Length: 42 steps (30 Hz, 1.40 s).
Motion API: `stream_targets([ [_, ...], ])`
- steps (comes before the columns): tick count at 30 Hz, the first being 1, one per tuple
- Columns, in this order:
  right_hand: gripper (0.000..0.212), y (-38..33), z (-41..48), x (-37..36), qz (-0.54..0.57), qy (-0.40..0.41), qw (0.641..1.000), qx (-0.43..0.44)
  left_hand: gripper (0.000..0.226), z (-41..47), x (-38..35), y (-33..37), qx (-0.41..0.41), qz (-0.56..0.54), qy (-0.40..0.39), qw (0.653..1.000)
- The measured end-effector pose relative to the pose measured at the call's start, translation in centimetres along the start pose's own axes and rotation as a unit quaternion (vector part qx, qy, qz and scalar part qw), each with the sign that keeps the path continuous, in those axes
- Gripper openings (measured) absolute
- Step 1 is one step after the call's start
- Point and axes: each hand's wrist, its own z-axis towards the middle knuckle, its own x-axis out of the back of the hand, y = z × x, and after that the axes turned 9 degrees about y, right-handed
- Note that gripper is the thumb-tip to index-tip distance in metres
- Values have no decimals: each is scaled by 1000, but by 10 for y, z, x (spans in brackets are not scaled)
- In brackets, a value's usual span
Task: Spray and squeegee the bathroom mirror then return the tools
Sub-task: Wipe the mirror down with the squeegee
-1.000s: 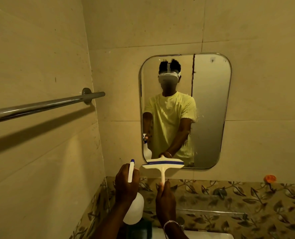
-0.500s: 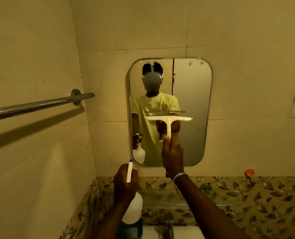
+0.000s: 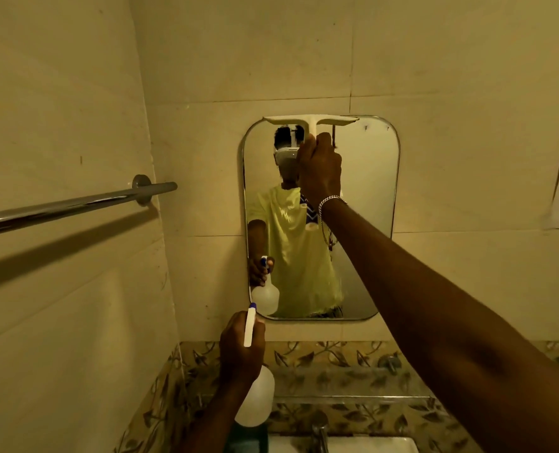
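A rounded rectangular mirror hangs on the tiled back wall. My right hand grips the handle of a white squeegee, whose blade lies along the mirror's top edge. My arm stretches up across the right side of the glass. Lower down, my left hand holds a white spray bottle with a blue-tipped white trigger head, just below the mirror's bottom left corner. The mirror reflects a person in a yellow shirt.
A chrome towel bar juts from the left wall at chest height. A glass shelf runs under the mirror over leaf-patterned tiles. Below it are a tap and the white basin rim.
My right hand has lifted the squeegee from below the mirror, past its middle, up to the top edge. The left hand with the bottle has stayed put. The view has shifted.
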Motion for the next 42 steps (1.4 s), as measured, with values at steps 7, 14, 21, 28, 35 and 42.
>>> stream_targets([
  [7, 39, 12, -11, -9, -2, 7, 1000, 17, 10, 5, -2, -16, 5, 2, 5, 1000],
  [14, 40, 79, -78, -13, -32, -16, 998, 42, 9, 6, -9, -28, -20, 1, -1, 1000],
  [21, 33, 141, -172, 2, -50, 2, 999, 11, 16, -3, -11, -33, -10, 6, -8, 1000],
  [28, 18, 199, -254, 21, -82, -52, 994, -44, 14, -5, -9, -36, -3, 15, -6, 1000],
  [35, 10, 235, -317, 35, -124, -102, 978, -130, 24, -7, -4, -36, 5, 22, -13, 1000],
  [42, 24, 257, -344, 55, -151, -123, 955, -225, 15, -13, -3, -38, 3, 30, -29, 999],
])
